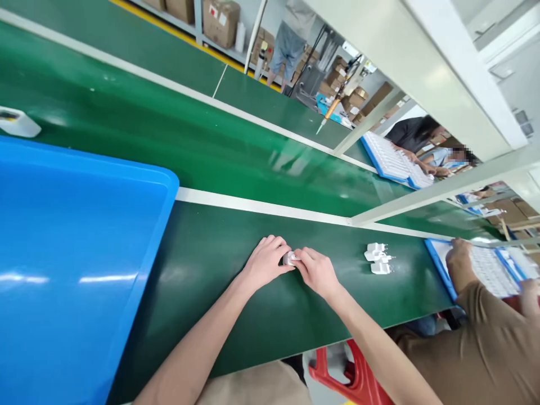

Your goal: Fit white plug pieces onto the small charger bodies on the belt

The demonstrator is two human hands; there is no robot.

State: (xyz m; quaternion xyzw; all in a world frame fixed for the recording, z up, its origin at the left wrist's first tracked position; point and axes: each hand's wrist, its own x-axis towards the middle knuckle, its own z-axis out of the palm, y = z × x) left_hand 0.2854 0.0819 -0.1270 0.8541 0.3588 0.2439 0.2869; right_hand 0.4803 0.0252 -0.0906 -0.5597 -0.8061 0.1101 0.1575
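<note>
My left hand (269, 260) and my right hand (315, 271) meet over the green bench, both closed on one small white plug adapter (289, 258). The left fingers wrap its left side, while the right thumb and fingertips pinch its right end. Much of the adapter is hidden by the fingers. To the right of my hands, several white plug adapters (379, 259) lie in a small group on the bench, their prongs pointing right.
A large blue tray (76, 225) covers the left of the bench (236, 337). Beyond a white rail runs a green conveyor belt (236, 163). At right, a co-worker's hand (459, 259) is over a blue-edged tray (441, 270) of white parts. A red stool (358, 377) stands below.
</note>
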